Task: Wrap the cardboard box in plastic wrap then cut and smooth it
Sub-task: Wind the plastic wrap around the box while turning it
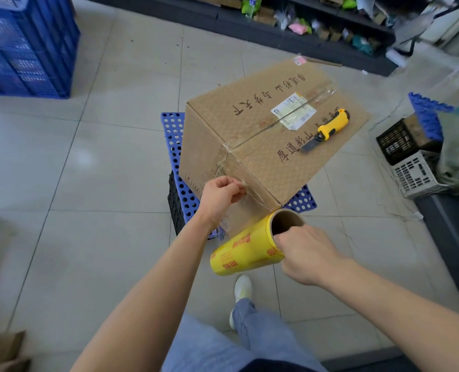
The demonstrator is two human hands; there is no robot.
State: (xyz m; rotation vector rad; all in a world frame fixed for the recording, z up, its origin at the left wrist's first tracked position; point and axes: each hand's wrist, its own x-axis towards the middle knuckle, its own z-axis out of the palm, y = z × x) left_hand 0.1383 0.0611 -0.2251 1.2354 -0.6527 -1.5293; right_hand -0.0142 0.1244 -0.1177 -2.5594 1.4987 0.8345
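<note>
A large brown cardboard box (263,124) with printed characters and a shipping label sits on a blue perforated plastic stand (173,146). A yellow utility knife (327,128) with its blade out lies on the box top. My right hand (303,251) grips the upper end of a yellow roll of plastic wrap (246,248), fingers hooked into its cardboard core. My left hand (220,196) pinches the loose end of the clear film (246,208) against the box's near side, close to its corner. The film stretches from the roll to that hand.
Stacked blue crates (24,44) stand at the far left. A low dark shelf (276,30) with assorted goods runs along the back. Black and white baskets (411,162) and a blue mat sit at the right. Tiled floor lies around the stand; my foot (243,288) is below the roll.
</note>
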